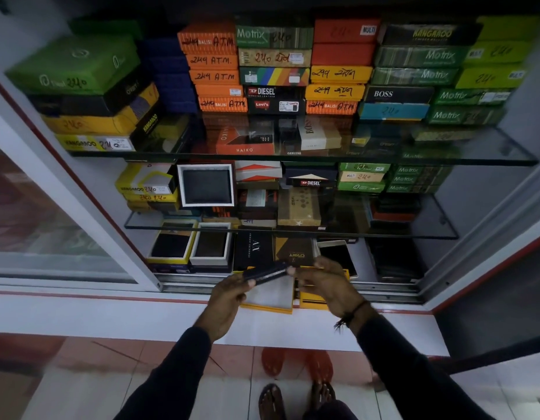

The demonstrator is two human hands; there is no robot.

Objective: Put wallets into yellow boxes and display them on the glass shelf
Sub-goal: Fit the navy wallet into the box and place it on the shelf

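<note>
A dark wallet (266, 272) is held flat in front of the cabinet's bottom ledge. My left hand (229, 295) grips its near left end and my right hand (323, 281) pinches its right end with the fingertips. Right under the wallet lies an open yellow box (270, 300) with a pale lining, and a second yellow piece (312, 301) sits beside it under my right hand. Two open boxes, one yellow-rimmed (171, 247) and one white (211, 245), each show a dark wallet on the bottom level. A white-framed box (205, 184) with a dark wallet stands upright on the middle glass shelf (384, 234).
The upper glass shelf (444, 159) and the space above it hold several stacked boxes in orange, green, yellow and black. A phone (338, 254) and black boxes lie on the bottom level. A sliding glass door (50, 207) stands at the left. My feet and sandals are on the tiled floor.
</note>
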